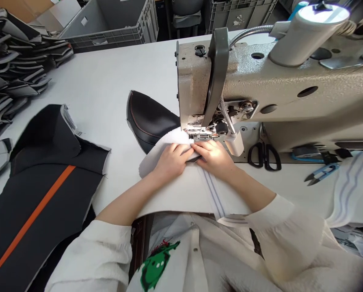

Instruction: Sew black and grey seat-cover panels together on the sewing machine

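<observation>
your left hand (172, 160) and your right hand (213, 158) lie on the white fabric panel (181, 194), fingers flat and narrowly spread, with the fingertips of the two hands almost meeting just in front of the presser foot (196, 132) of the sewing machine (260, 85). they press the cloth down, but you cannot tell from this view whether any fingers pinch a fold. a dark edge (193, 159) shows in the narrow gap between your fingertips. the panel runs from under your fingers back toward your body, its grey-blue stripes (213, 190) passing just below your right fingers, and its ribbed white part (166, 148) curves up beyond your left fingers to the foot. past your left fingertips, a black padded seat-shaped piece (148, 117) with orange stitching lies beside the machine head, touching the white cloth. right of your right fingers, black-handled scissors (263, 156) lie under the machine arm, and blue thread snips (321, 173) lie further along. well left of your left hand is a black panel with an orange stripe (38, 202), and beyond it a stack of dark cut panels (17, 69) on the white table (114, 73). a grey plastic crate (108, 20) stands past the far edge.
</observation>
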{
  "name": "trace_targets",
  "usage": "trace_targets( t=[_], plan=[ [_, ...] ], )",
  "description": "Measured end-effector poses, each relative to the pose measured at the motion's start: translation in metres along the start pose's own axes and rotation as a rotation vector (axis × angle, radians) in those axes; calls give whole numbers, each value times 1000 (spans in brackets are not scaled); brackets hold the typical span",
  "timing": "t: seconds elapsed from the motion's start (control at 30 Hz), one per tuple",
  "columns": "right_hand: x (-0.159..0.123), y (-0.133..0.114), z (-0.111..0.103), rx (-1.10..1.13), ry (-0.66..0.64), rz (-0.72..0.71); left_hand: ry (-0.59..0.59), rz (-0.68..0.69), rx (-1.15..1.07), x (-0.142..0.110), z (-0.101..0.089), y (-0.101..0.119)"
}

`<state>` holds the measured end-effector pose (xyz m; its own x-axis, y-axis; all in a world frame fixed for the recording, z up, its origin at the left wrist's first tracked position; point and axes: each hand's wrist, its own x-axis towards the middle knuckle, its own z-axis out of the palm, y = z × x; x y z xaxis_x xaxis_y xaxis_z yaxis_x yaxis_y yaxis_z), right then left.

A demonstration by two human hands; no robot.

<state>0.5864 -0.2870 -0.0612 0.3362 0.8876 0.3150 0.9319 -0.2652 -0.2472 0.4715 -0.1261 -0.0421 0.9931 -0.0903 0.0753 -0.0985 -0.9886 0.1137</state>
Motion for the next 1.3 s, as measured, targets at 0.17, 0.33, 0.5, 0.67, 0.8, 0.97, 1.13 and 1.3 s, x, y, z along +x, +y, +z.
trace_targets(
  t=[0.17, 0.33, 0.5, 0.67, 0.8, 0.97, 1.13, 1.3],
  plan=[
    [1, 4, 3, -1, 30, 131, 23, 84, -26, 8, 1, -26],
    [-5, -1, 3, 52, 90, 260, 65, 195, 20, 6, 3, -38],
    [-6, -8, 9, 123, 116, 157, 76, 198, 34, 6, 2, -37],
    [-1, -11, 8, 35, 114, 121, 102, 182, 22, 21, 5, -53],
    [2, -11, 6, -33, 92, 130, 134, 157, 15, 35, 10, -66],
    [2, -9, 7, -81, 97, 117, 215, 170, -11, 38, 16, -70],
    [0, -9, 8, -86, 117, 99, 213, 174, 18, 36, 15, -68],
    [-2, -10, 8, -77, 96, 102, 193, 180, 4, 32, 11, -65]
  ],
)
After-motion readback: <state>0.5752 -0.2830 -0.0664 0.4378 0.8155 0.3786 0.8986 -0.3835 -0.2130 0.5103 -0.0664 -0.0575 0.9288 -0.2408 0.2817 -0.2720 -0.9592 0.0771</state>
